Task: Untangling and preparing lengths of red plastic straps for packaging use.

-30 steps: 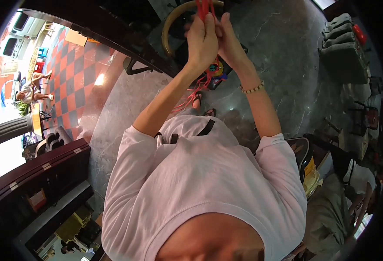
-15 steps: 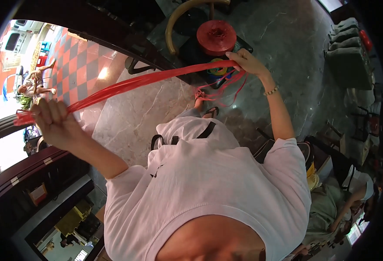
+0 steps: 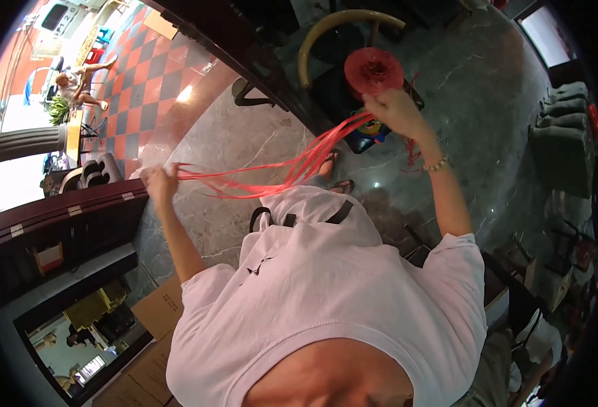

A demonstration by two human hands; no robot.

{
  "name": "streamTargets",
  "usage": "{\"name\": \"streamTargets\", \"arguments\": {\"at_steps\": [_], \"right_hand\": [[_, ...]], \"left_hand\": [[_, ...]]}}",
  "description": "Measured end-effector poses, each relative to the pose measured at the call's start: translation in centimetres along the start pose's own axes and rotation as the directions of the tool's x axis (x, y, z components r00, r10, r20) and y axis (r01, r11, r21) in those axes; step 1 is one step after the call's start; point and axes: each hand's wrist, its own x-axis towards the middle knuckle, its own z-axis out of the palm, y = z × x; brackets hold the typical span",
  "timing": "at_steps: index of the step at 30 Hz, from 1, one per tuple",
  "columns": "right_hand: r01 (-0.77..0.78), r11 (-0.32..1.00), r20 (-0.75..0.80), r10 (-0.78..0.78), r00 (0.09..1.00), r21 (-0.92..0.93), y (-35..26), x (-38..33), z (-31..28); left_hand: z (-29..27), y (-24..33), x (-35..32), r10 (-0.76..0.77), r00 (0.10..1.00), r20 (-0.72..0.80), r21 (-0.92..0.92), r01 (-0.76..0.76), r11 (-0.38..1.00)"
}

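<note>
Open floor lay w/ red spool [image 3: 372, 70] beyond; our left hand [image 3: 158, 182] and right hand [image 3: 398, 112] pinched red strands [image 3: 272, 178] betw. fingers.

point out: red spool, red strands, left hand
red spool [image 3: 373, 70], head view, on its flat round face.
red strands [image 3: 278, 178], head view, mid-span of the bundle between the hands.
left hand [image 3: 158, 182], head view, middle of the hand gripping the strand ends.

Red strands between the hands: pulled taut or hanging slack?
Slack. The red strands sag in a loose curve between the left hand and the right hand, fanned apart rather than in one line.
</note>
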Motion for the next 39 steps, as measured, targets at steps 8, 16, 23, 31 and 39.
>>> {"name": "streamTargets", "arguments": {"at_steps": [8, 16, 23, 31, 39], "right_hand": [[0.205, 0.975, 0.062, -0.200, 0.978, -0.090, -7.8, 3.2, 4.4], [0.148, 0.989, 0.169, -0.141, 0.975, -0.026, -5.7, 2.7, 4.0], [0.085, 0.968, 0.272, -0.150, 0.951, 0.237, -2.0, 4.6, 1.2], [-0.113, 0.981, 0.385, 0.045, 0.922, 0.157, 3.5, 6.3, 2.9], [-0.091, 0.994, 0.348, 0.067, 0.935, 0.052, 4.6, 7.3, 3.3]], "left_hand": [[-9.7, 23.5, -5.5, 0.729, 0.646, -0.226, -0.892, -0.437, 0.111], [-7.9, 25.9, -4.6, 0.887, 0.458, -0.049, -0.908, -0.390, 0.152], [-9.8, 19.4, -2.9, 0.775, 0.631, -0.030, -0.830, -0.447, 0.332], [-5.6, 4.2, -2.3, 0.457, 0.886, -0.078, -0.851, -0.298, 0.432], [-3.2, -10.3, -1.7, 0.090, 0.993, -0.079, -0.821, -0.116, 0.559]]}}
